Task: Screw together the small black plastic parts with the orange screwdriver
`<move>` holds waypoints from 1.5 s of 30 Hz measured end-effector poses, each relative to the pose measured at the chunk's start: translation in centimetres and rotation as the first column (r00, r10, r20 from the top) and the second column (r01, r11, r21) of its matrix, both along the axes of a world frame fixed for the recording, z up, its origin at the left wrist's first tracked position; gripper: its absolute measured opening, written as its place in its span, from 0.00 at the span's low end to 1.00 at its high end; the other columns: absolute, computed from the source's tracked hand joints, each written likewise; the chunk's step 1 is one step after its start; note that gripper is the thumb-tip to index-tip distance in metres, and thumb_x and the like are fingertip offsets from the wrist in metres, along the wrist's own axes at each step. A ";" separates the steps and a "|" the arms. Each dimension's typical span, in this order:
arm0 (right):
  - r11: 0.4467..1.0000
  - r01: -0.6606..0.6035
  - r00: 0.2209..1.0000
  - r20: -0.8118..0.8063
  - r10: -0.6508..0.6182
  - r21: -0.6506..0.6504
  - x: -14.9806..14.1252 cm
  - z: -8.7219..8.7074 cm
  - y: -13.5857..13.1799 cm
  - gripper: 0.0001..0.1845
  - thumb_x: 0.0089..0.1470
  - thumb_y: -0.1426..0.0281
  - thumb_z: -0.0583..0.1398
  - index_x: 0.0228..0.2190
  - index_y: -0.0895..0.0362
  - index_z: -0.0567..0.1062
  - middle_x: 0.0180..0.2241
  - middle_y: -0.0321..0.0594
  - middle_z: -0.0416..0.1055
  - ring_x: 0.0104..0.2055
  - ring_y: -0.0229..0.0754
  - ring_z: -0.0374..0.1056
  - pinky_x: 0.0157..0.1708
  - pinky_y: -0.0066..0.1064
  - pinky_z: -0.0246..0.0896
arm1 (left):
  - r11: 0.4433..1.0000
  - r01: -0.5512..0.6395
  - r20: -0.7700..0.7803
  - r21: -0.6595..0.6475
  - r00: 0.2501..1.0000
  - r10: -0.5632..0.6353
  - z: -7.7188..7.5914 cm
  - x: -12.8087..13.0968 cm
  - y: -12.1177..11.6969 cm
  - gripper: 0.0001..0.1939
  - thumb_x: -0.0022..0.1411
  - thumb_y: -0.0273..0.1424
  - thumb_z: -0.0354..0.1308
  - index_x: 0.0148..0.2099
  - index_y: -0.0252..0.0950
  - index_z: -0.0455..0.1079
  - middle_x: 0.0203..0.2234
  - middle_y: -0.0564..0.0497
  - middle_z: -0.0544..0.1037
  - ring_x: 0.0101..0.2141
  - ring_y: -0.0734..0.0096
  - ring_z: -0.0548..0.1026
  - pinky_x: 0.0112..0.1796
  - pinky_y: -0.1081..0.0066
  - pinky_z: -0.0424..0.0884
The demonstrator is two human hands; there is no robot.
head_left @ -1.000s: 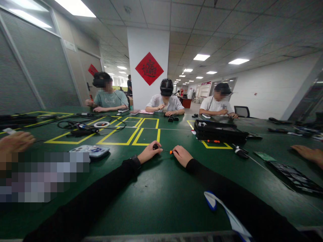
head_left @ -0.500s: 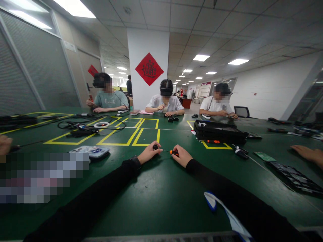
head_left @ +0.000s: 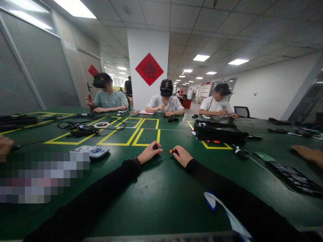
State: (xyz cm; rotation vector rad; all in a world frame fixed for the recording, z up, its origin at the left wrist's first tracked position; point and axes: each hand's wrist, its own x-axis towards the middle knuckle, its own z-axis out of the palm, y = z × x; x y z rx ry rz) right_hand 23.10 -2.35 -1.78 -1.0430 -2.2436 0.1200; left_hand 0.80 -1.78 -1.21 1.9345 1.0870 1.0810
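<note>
Over the middle of the green table, my right hand (head_left: 183, 156) is closed around the handle of a screwdriver (head_left: 172, 152), orange and black. Its thin metal shaft points left, toward my other hand. My left hand (head_left: 148, 153) is closed on a small black rounded part (head_left: 155, 147), of a kind I cannot make out. The shaft's tip reaches the left fingertips, which hide where it meets the black part. Both forearms come in from the near edge in black sleeves.
A long black case (head_left: 219, 131) stands beyond my right hand, an orange-handled tool (head_left: 213, 142) before it. A pale blue tin-like box (head_left: 94, 152) lies left. Cables (head_left: 80, 127) are at far left, a circuit board (head_left: 264, 156) right. Co-workers sit opposite; other people's hands show at both sides.
Both my hands stay in nearly the same place. The fingers of my right hand have shifted slightly on the screwdriver's handle.
</note>
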 end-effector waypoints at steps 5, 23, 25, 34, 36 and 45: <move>1.000 -0.003 1.000 -0.009 0.002 -0.029 0.1 0.0 -0.2 0.08 0.46 0.71 0.57 0.31 0.58 0.63 0.30 0.36 0.63 0.31 0.36 0.58 0.32 0.27 0.53 | 1.000 -0.005 -0.002 -0.014 1.000 0.005 -0.1 0.0 0.1 0.17 0.50 0.41 0.54 0.39 0.36 0.61 0.22 0.56 0.71 0.22 0.76 0.68 0.26 0.74 0.63; 0.999 -0.029 0.999 0.026 0.028 0.014 0.0 0.2 -0.2 0.06 0.53 0.70 0.52 0.29 0.59 0.66 0.30 0.39 0.62 0.35 0.37 0.57 0.37 0.30 0.53 | 1.000 -0.008 0.017 -0.009 1.000 0.009 0.4 0.2 -0.3 0.17 0.49 0.41 0.55 0.38 0.35 0.61 0.22 0.55 0.71 0.24 0.75 0.68 0.27 0.73 0.63; 1.000 -0.025 1.000 0.011 0.025 -0.006 0.0 0.1 -0.2 0.04 0.50 0.70 0.54 0.30 0.59 0.65 0.30 0.38 0.62 0.33 0.37 0.57 0.35 0.29 0.53 | 1.000 -0.007 0.012 -0.011 1.000 0.007 0.4 0.2 -0.4 0.17 0.49 0.41 0.55 0.38 0.35 0.61 0.22 0.55 0.71 0.23 0.75 0.68 0.26 0.74 0.63; 0.998 -0.063 0.998 -0.019 0.063 -0.006 -0.1 0.1 0.0 0.07 0.53 0.69 0.51 0.30 0.59 0.66 0.31 0.39 0.63 0.35 0.37 0.58 0.37 0.29 0.54 | 1.000 0.008 0.014 -0.001 1.000 -0.008 0.7 0.2 -0.7 0.16 0.49 0.40 0.55 0.38 0.35 0.62 0.23 0.55 0.71 0.24 0.76 0.68 0.28 0.73 0.64; 0.998 -0.063 0.998 0.002 0.063 0.008 -0.1 0.2 0.1 0.09 0.54 0.71 0.49 0.28 0.60 0.67 0.30 0.39 0.63 0.35 0.37 0.58 0.38 0.30 0.53 | 1.000 0.016 0.016 -0.017 1.000 -0.016 0.7 0.2 -0.6 0.17 0.48 0.39 0.55 0.38 0.35 0.62 0.24 0.55 0.71 0.25 0.75 0.68 0.29 0.73 0.64; 0.997 -0.070 0.997 0.013 0.070 -0.023 0.1 0.1 0.0 0.06 0.52 0.70 0.52 0.32 0.59 0.67 0.32 0.39 0.63 0.35 0.38 0.59 0.36 0.30 0.54 | 1.000 0.001 -0.013 0.018 1.000 -0.001 0.5 -0.3 -0.3 0.16 0.46 0.39 0.57 0.35 0.35 0.64 0.28 0.54 0.69 0.29 0.74 0.67 0.33 0.72 0.64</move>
